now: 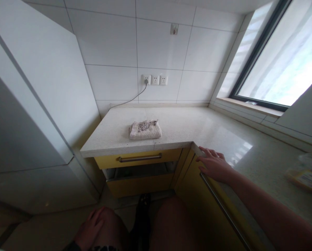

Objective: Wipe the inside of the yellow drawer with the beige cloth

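Observation:
My right hand (213, 163) rests on the edge of the pale countertop (177, 122), near the inner corner. Its fingers lie stretched over the edge and hold nothing. Low on the left, my left hand (91, 225) lies flat on my knee, with its fingers extended. A folded beige cloth (145, 129) with a dark pattern sits on the counter ahead, apart from both hands. Under it, the yellow upper drawer (139, 158) with a metal bar handle is closed. The lower yellow drawer (142, 185) stands partly pulled out; its inside is too dark to make out.
A tall pale cabinet or fridge (41, 80) stands on the left. Wall sockets (155, 80) hold a plug with a grey cord. A clear package with a yellow label (306, 176) lies at the right. Below my right arm runs a long door handle (224, 209).

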`<state>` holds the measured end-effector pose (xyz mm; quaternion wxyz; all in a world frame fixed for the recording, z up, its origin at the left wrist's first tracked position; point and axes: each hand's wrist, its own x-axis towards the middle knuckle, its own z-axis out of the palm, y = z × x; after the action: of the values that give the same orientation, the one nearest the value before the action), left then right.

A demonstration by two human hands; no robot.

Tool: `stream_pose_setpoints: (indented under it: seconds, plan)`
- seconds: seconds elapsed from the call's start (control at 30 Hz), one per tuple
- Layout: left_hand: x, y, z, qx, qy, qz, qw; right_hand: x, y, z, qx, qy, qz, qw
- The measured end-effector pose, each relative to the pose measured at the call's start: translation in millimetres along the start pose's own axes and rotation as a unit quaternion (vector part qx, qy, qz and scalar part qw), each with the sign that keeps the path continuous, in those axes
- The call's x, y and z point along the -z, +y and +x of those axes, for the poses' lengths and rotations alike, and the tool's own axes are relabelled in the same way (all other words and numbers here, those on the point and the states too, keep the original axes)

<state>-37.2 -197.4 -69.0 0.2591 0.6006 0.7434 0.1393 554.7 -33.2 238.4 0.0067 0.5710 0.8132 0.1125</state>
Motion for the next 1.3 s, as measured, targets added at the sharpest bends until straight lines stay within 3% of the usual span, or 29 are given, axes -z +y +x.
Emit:
stream_pose_setpoints:
  seconds: [0.13,0.3,0.57,0.9,1.07,1.3]
  plan:
    - [-6.9,-13,7,-0.002,-0.011,-0.03,0.999,-1,0,0,0.003,-0.003,0.003,1.0]
    - [-10.5,-13,11,-0.011,-0.03,-0.008,0.999,0,-1,0,0.001,-0.007,0.0,1.0]
    - [7.7,-5,7,0.003,0.004,-0.031,0.999,-5,2,1,0.003,-0.009,-0.002,1.0]
    - [14.7,1,10,0.012,0.02,-0.017,1.0,2,-3,0,-0.004,-0.01,0.009,1.0]
    - [17.5,-13,16,0.013,0.007,-0.006,1.0,1,-3,0,-0.002,-0.011,0.005,1.0]
    - [12.0,-56,20,0.062,-0.005,-0.029,0.998,-1,-2,0,-0.003,-0.014,0.005,1.0]
